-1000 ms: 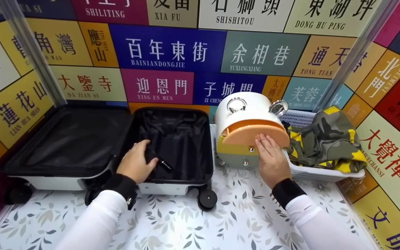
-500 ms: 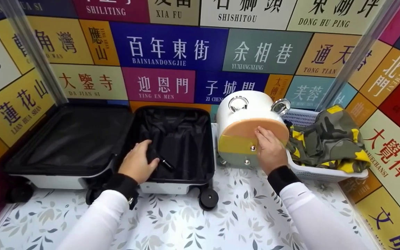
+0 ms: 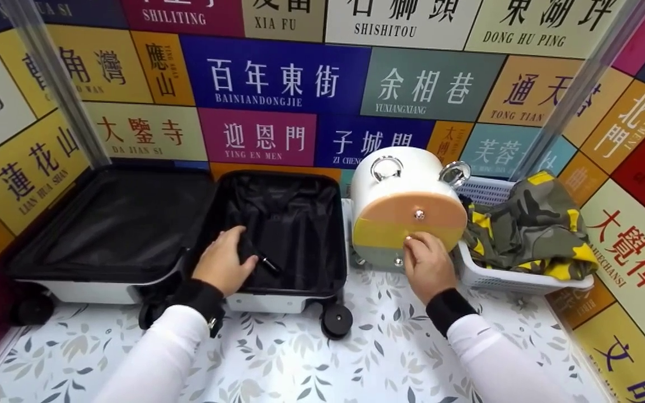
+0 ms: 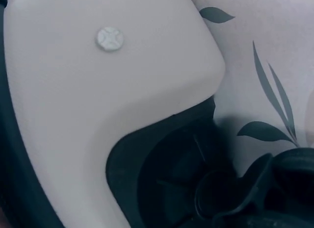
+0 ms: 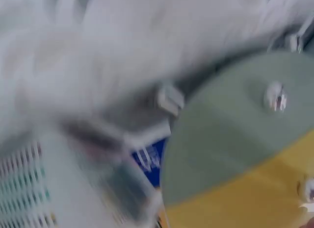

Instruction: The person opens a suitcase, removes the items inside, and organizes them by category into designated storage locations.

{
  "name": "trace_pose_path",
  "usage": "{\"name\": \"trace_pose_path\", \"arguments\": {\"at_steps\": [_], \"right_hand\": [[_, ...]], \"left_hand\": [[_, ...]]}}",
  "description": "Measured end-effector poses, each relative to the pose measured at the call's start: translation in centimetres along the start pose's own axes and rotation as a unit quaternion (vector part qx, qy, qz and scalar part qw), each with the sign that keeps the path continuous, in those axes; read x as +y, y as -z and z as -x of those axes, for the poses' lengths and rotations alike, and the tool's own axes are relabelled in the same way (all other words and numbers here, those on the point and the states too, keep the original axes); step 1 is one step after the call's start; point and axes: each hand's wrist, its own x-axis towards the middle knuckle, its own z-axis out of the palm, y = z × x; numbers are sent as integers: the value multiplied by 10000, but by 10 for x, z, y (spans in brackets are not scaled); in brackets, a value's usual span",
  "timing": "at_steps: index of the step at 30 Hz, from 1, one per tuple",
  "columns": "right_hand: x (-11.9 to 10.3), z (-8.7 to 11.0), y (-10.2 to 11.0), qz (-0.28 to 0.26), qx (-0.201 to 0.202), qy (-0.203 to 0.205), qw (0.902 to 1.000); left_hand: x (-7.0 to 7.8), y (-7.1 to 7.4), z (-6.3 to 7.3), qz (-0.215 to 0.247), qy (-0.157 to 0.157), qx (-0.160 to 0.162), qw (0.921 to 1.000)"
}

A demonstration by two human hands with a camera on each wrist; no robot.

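A small white drawer cabinet (image 3: 378, 168) with shiny ring ears has a rounded front with orange, yellow and green drawers, all closed. My right hand (image 3: 430, 267) is at the yellow drawer (image 3: 375, 232), thumb and fingers pinching its small silver knob (image 3: 409, 238). In the right wrist view the green drawer (image 5: 225, 139) fills much of the right side, with a fingertip just showing at the corner. My left hand (image 3: 219, 262) lies over the near edge of an opened black-lined suitcase (image 3: 342, 246), fingers relaxed. Beside its thumb is a slim black piece with a silver band (image 3: 268, 263).
Right of the cabinet, a white plastic basket (image 3: 501, 280) holds camouflage cloth (image 3: 535, 224) in grey, black and yellow. The suitcase's other half (image 3: 115, 224) lies open at left. Black wheels (image 3: 336, 321) stick out toward me over the leaf-patterned surface (image 3: 277, 364). Sign-covered walls stand behind.
My right hand pushed the orange drawer in until it closed, then moved down to the yellow drawer's knob. My left hand stayed at the suitcase.
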Motion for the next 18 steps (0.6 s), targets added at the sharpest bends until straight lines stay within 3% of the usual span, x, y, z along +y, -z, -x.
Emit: {"name": "trace_pose_path", "arguments": {"at_steps": [5, 7, 13, 18], "right_hand": [[0, -6, -8, -294, -638, -1485, 9864], [0, -12, -9, -295, -707, -1813, 9804], [-3, -19, -10, -180, -698, -2033, 9765], [-9, -14, -5, -227, -692, -2082, 9754]], "left_hand": [[2, -3, 0, -59, 66, -112, 9999], [3, -3, -1, -56, 68, -130, 9999], [6, -2, -2, -160, 120, -269, 9994], [12, -2, -4, -434, 407, -968, 9935]]}}
